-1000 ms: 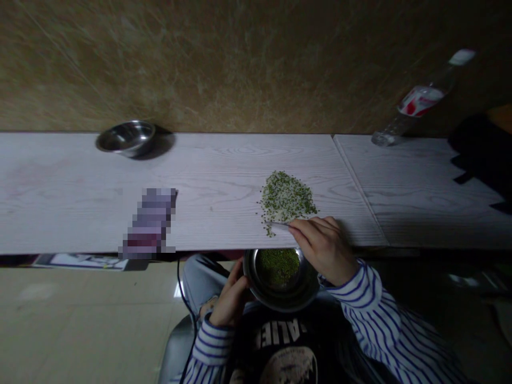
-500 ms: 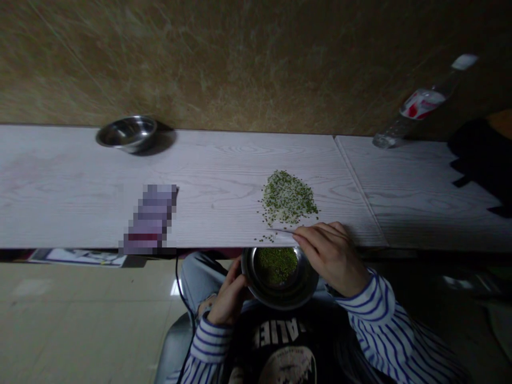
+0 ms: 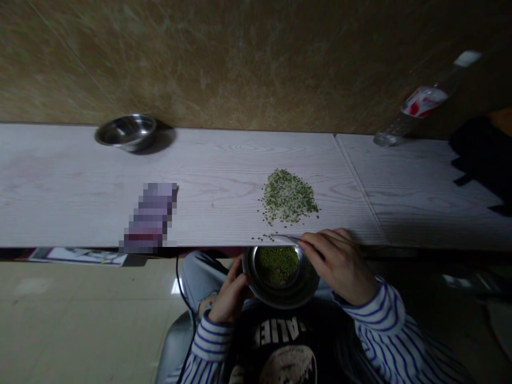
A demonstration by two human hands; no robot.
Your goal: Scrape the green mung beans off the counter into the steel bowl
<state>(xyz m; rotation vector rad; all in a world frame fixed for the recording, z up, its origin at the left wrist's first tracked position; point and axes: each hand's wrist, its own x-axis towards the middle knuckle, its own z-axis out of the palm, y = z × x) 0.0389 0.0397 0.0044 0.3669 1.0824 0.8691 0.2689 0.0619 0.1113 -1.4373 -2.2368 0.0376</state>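
My left hand (image 3: 231, 296) grips the left rim of a steel bowl (image 3: 285, 303), which sits over my lap below the table edge. Many small green beans (image 3: 278, 264), probably mung beans, lie in it. My right hand (image 3: 340, 261) is closed on a thin, pale, blade-like tool (image 3: 288, 237), whose exact kind I cannot make out. The tool's tip points left at the table's front edge, beside a few stray beans (image 3: 265, 237). Behind it spreads a pile of green beans mixed with white grains (image 3: 288, 196).
A second steel bowl (image 3: 127, 133) stands by the wall at back left. A blurred-out purple rectangular object (image 3: 150, 217) lies at the table's front left. A clear labelled bottle (image 3: 424, 101) and a black item (image 3: 480, 160) are on the right. A cable (image 3: 178, 277) hangs in front.
My right hand has moved slightly right and toward me, with the tool now lower at the table edge. My left hand and the bowl it holds have hardly moved.
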